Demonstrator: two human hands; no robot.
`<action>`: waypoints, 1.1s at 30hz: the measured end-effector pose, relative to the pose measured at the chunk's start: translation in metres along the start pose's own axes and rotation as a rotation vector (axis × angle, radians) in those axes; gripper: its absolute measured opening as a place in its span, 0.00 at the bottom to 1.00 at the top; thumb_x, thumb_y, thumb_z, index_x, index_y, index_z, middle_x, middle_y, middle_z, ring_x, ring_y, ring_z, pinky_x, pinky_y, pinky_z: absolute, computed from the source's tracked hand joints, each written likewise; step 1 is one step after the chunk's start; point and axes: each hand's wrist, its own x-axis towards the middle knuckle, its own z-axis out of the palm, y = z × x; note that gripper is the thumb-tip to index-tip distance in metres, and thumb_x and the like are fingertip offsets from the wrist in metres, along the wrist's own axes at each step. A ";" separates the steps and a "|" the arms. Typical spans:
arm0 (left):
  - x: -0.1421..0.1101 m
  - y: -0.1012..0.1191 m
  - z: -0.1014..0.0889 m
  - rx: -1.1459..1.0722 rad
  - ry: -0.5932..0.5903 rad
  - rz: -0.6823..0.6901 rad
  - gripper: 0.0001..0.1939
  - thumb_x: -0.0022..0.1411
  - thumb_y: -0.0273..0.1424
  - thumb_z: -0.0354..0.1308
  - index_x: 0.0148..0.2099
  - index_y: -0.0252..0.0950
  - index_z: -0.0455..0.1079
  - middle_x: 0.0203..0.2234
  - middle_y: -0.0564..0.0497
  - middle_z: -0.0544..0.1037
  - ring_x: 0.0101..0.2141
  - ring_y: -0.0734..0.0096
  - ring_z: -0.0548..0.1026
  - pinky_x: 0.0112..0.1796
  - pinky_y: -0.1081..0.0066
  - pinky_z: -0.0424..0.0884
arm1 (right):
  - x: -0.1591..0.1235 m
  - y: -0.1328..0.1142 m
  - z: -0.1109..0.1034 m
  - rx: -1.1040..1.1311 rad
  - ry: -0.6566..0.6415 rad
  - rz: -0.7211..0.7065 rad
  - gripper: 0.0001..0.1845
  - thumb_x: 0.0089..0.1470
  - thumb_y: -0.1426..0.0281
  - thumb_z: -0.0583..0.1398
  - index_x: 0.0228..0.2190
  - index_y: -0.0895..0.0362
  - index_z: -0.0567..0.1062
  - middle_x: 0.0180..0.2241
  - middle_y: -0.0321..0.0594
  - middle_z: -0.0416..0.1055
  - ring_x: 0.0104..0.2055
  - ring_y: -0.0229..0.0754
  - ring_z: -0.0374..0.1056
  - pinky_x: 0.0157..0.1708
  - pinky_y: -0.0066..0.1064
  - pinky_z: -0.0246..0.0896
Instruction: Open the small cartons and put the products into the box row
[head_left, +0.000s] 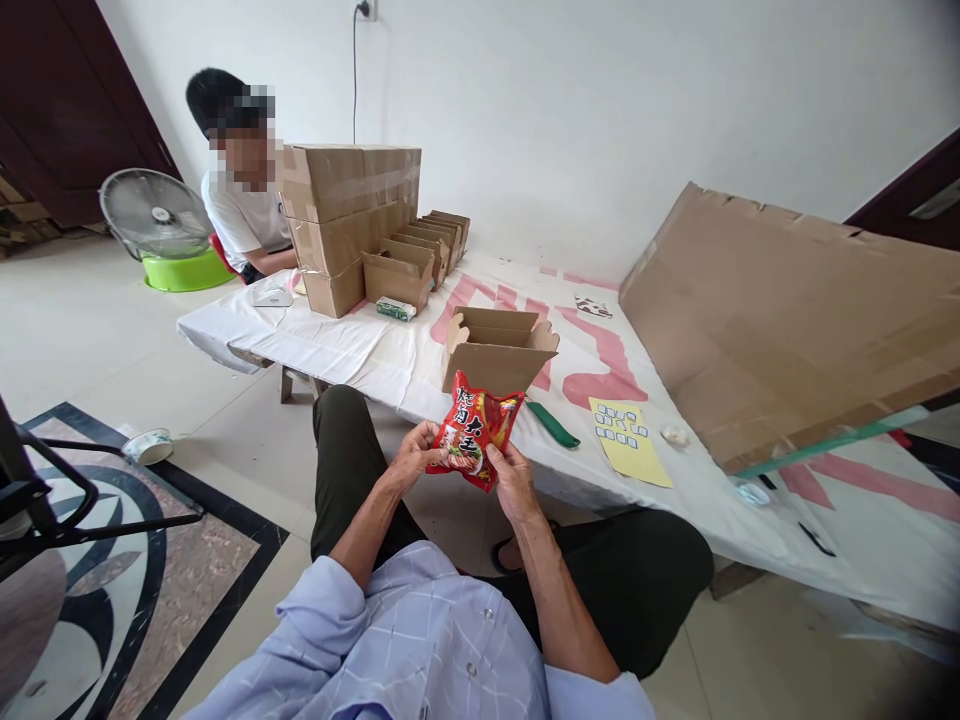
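Both hands hold a red snack packet [471, 433] in front of my knees, just short of the low table's edge. My left hand [411, 456] grips its lower left side with curled fingers. My right hand [511, 482] pinches its lower right corner. Right behind the packet, an open cardboard box [495, 349] stands on the white table cover [352, 350] with its flaps up.
A green-handled tool [553, 424] and a yellow sticker sheet [628, 441] lie right of the box. Stacked and open cartons [352, 225] stand at the far left, with a seated person [240, 190] behind them. A large flat cardboard sheet [787, 310] leans at right. A fan [156, 215] stands on the floor.
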 end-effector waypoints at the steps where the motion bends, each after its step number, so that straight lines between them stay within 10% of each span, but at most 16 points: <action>1: 0.000 -0.001 -0.001 -0.005 0.008 -0.014 0.32 0.45 0.39 0.85 0.39 0.37 0.66 0.33 0.52 0.83 0.29 0.71 0.81 0.34 0.70 0.80 | 0.000 0.001 0.001 0.004 0.008 0.004 0.34 0.46 0.46 0.79 0.48 0.52 0.86 0.48 0.43 0.87 0.47 0.58 0.84 0.52 0.52 0.81; 16: -0.001 -0.012 -0.011 -0.011 0.088 -0.086 0.38 0.40 0.44 0.87 0.41 0.38 0.65 0.31 0.52 0.83 0.26 0.70 0.81 0.31 0.70 0.80 | 0.006 0.018 0.004 -0.032 0.040 0.032 0.35 0.41 0.42 0.78 0.43 0.53 0.85 0.41 0.42 0.88 0.43 0.56 0.84 0.47 0.49 0.82; 33: -0.012 0.028 0.009 -0.007 0.027 0.001 0.34 0.48 0.43 0.86 0.47 0.37 0.70 0.42 0.46 0.87 0.36 0.62 0.87 0.40 0.65 0.84 | -0.004 -0.025 0.019 -0.080 -0.048 -0.034 0.34 0.47 0.43 0.77 0.47 0.53 0.86 0.47 0.44 0.87 0.46 0.58 0.84 0.50 0.49 0.82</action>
